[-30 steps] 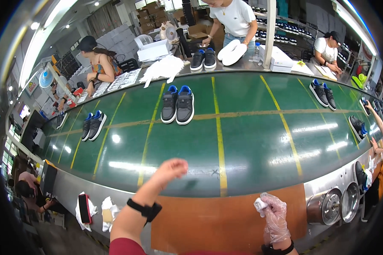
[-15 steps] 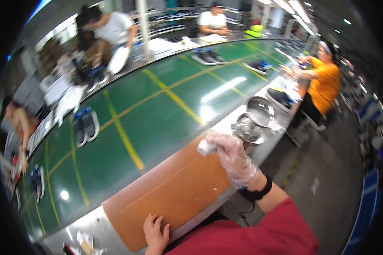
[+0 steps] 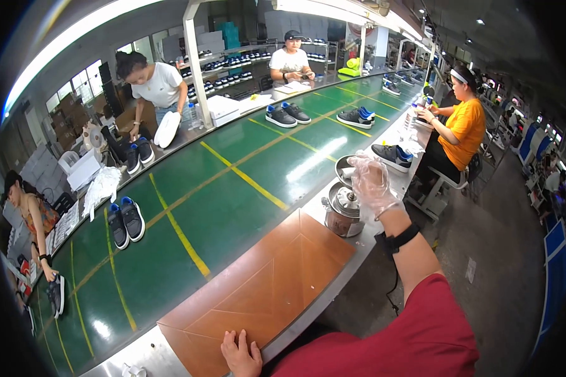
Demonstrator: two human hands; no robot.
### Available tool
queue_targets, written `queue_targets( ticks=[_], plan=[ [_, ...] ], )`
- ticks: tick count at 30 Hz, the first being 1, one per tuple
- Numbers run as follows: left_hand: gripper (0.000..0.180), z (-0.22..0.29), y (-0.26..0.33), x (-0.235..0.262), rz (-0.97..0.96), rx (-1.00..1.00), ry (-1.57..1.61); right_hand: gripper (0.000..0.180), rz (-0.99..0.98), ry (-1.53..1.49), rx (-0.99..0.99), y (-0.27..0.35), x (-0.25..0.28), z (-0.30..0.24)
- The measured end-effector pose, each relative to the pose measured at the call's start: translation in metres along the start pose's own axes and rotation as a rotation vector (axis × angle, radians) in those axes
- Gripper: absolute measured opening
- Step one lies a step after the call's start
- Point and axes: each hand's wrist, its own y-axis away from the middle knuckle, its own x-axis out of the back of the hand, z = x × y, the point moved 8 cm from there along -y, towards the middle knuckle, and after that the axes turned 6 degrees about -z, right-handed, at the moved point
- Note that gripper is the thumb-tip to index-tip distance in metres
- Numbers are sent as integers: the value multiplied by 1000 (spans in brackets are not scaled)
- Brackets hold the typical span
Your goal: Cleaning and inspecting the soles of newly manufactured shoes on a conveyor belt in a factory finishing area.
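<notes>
Metal pot (image 3: 343, 224): upright on the surface (image 3: 141, 357), just below and left of our right grip (image 3: 369, 180) in view, well apart from our left grip (image 3: 242, 356)
Round metal dish (image 3: 342, 168): beside the pot, partly behind our gloved fingers
Right grip: fingers curled, we cannot tell whether it holds anything
Left grip: holding nothing, loosely spread on the brown mat (image 3: 264, 283)
Count: one pot, one dish, one mat

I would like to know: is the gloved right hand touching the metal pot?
Cannot tell. In the head view, the gloved right hand overlaps part of the metal pot, and this single angle shows neither contact nor gap plainly.
</notes>
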Motion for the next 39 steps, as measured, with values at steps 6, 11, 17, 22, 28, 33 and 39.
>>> queue_targets(
  ticks=[6,11,17,22,28,33,39],
  plan=[
    [39,-4,-3,3,29,24,-43,25,-112,-388,292,25,-31,-128],
    [38,-18,6,4,93,123,-103,8,-287,-600,437,99,-89,-213],
    [38,-8,4,1,61,3,18,23,-404,-574,314,156,-115,-203],
    [37,-9,13,3,54,55,-20,26,-443,-686,251,161,-128,-207],
    [39,-7,4,-5,22,49,-1,26,-411,-734,202,157,-130,-191],
    [38,-1,-1,-4,35,40,1,26,-400,-725,186,157,-133,-185],
    [37,-11,7,10,85,78,-45,23,-384,-748,278,150,-127,-214]
  ],
)
